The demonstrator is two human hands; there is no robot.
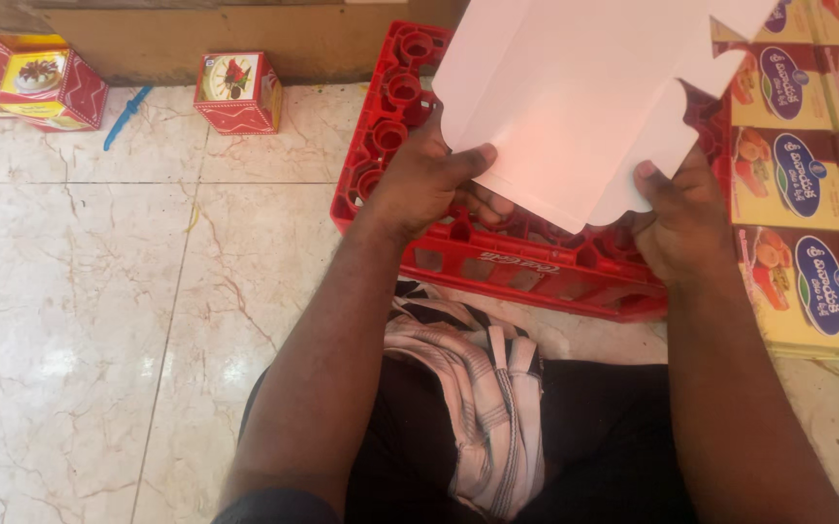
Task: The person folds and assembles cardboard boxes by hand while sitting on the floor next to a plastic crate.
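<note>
Flat white card blank (575,97), matte, die-cut with scalloped notches and fold flaps, held up over the red plastic crate (526,262). Left hand (429,180) pinches the blank's lower left edge, thumb on top, fingers curled under. Right hand (681,218) grips the lower right edge, thumb on the face. Crate: moulded, round bottle cells, slotted wall. Right of the crate: stack of glossy yellow printed sheets (807,184). Left of the crate on polished marble floor (99,291): red folded box (238,92), further left two more boxes (36,78), blue stick (127,116). Below the crate: striped cloth (478,388) on lap.
</note>
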